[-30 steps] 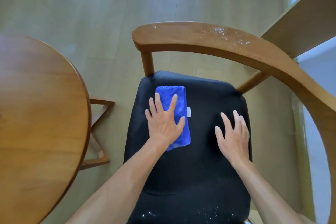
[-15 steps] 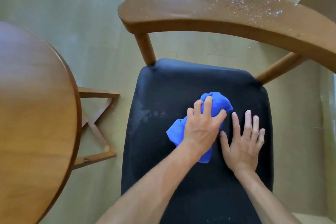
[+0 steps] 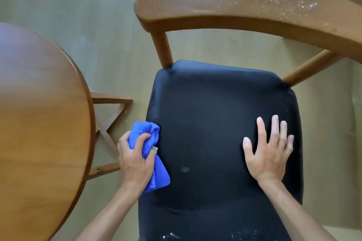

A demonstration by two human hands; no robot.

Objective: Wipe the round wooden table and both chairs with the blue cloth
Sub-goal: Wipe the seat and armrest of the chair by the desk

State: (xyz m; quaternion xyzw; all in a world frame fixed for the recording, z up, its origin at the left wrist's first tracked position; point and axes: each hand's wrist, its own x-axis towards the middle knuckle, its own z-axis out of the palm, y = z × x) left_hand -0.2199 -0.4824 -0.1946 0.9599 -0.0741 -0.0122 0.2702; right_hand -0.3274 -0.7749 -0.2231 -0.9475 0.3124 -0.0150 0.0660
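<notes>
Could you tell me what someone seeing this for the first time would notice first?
Probably the bright blue cloth, bunched in the left hand at the left edge of the black chair seat. The right hand lies flat on the seat's right side. White specks also dust the curved wooden backrest at the top.
</notes>
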